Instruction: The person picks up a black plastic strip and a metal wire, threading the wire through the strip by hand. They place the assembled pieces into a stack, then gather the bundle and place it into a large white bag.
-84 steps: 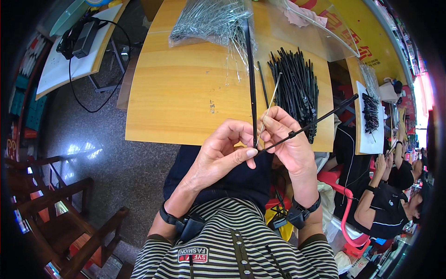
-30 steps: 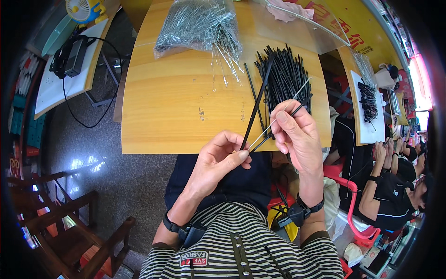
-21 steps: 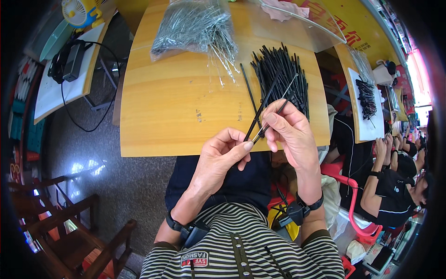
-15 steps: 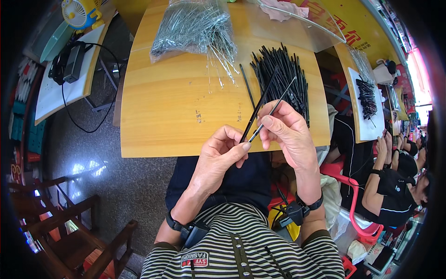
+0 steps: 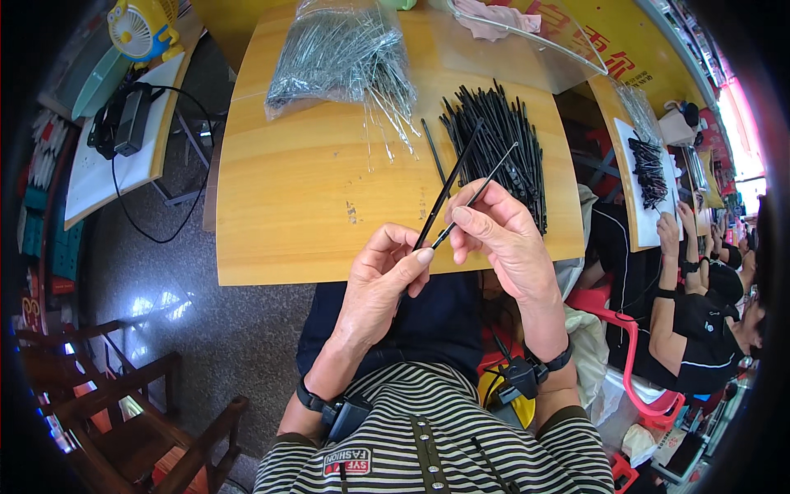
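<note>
My left hand (image 5: 380, 276) is closed over the table's near edge, pinching a slim black stick (image 5: 455, 177) between thumb and fingers; the stick slants up toward the right. My right hand (image 5: 502, 235) is closed on a thin rod (image 5: 497, 170), dark with a shiny, narrow tip. The rod's lower end meets the black stick at my left thumb; whether it is inside the stick or beside it I cannot tell. Beyond my hands lies a pile of similar black sticks (image 5: 498, 132), with a single stick (image 5: 431, 144) at its left.
A clear plastic bag (image 5: 329, 66) of thin metal wires lies at the back of the wooden table (image 5: 280, 206), some wires spilling out. A clear sheet and pink cloth (image 5: 494, 20) are at the far right. Co-workers sit right, by another table; a wooden chair (image 5: 156, 395) stands left.
The rod and the black stick have shifted slightly left with my hands. My right fingers have slid a little closer to my left thumb. Both grips stay closed.
</note>
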A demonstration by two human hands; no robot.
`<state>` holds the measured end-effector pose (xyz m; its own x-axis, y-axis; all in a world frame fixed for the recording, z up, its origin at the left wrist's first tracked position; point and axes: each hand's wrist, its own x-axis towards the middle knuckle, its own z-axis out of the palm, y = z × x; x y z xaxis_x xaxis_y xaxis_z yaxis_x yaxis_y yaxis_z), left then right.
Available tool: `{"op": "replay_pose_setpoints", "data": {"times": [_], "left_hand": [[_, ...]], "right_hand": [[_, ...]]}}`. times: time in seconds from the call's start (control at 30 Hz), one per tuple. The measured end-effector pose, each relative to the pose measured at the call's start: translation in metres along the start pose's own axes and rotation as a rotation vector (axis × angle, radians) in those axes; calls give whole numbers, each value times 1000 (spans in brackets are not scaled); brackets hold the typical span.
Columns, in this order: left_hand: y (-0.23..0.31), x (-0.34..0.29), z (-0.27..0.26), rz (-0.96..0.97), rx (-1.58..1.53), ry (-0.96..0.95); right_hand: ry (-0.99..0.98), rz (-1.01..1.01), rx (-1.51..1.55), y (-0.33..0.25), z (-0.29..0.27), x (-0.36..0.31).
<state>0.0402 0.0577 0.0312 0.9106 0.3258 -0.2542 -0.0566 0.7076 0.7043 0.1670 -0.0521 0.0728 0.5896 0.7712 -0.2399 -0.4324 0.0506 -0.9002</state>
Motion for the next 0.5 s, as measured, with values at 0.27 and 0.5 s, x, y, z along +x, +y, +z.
{"op": "replay_pose_setpoints", "data": {"times": [0.27, 0.5], "left_hand": [[1, 1, -2, -13, 23, 22], [-1, 2, 0, 44, 57, 58]], "right_hand": [[-38, -7, -35, 0, 2, 0], [-52, -42, -153, 3, 3, 2]]}}
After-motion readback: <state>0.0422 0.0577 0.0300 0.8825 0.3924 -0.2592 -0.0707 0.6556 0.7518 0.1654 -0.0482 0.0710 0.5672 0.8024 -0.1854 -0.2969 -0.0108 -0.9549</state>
